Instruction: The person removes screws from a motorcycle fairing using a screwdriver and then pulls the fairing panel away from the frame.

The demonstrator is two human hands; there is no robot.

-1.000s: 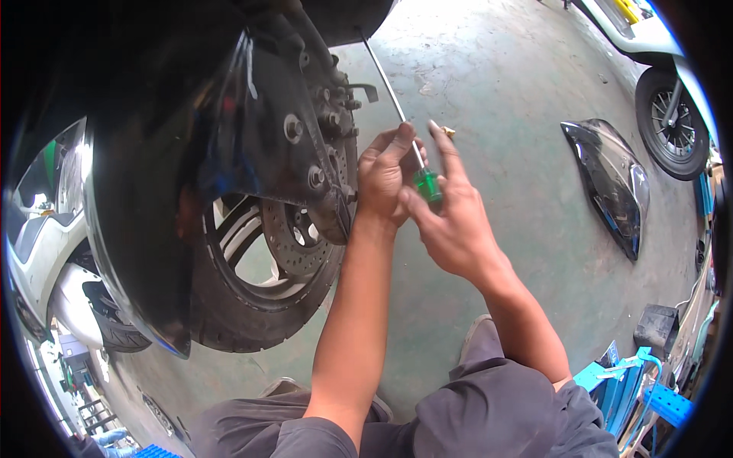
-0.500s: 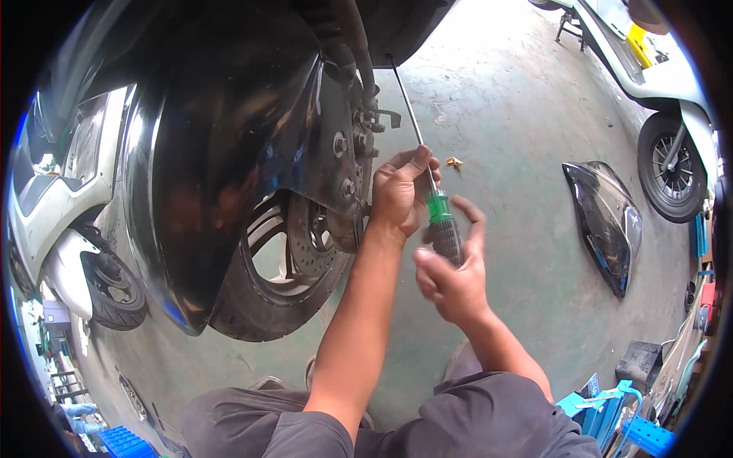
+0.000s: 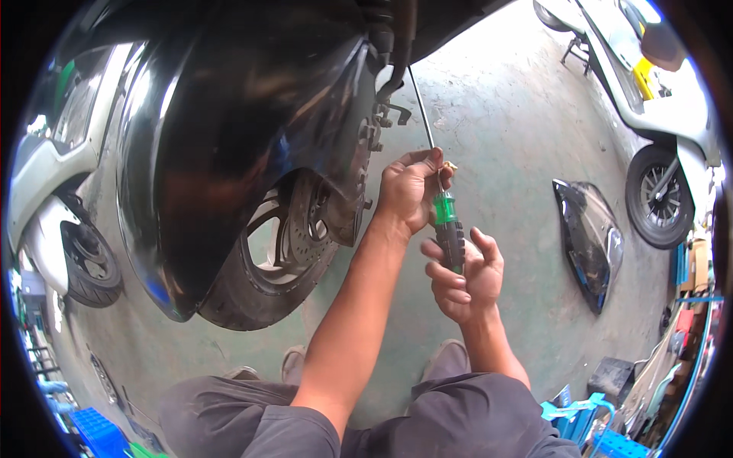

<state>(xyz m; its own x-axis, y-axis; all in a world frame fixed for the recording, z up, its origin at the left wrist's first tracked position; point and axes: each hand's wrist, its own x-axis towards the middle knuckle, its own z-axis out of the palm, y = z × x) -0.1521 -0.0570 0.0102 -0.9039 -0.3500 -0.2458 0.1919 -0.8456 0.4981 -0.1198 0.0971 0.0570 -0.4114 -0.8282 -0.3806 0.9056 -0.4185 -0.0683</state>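
Observation:
A long screwdriver (image 3: 449,229) with a green and black handle points up and away from me. My left hand (image 3: 412,187) pinches its thin metal shaft just above the handle. Around the handle's butt end is my right hand (image 3: 469,278), palm turned up, with thumb and fingers apart and loosely curled, not closed on it. The shaft's tip goes out of sight at the underside of a black motorcycle body panel (image 3: 229,137). Below that panel shows a wheel (image 3: 263,286) with a brake disc (image 3: 301,217).
A detached black fairing panel (image 3: 588,240) lies on the floor to the right. Beyond it stands a white scooter (image 3: 672,122); another white scooter (image 3: 57,175) is at the left. A blue metal stand (image 3: 576,416) is at lower right, a blue crate (image 3: 99,431) at lower left.
My right hand has loosened and turned palm up, slipping lower along the handle. My left hand keeps its pinch on the shaft. The view has shifted slightly.

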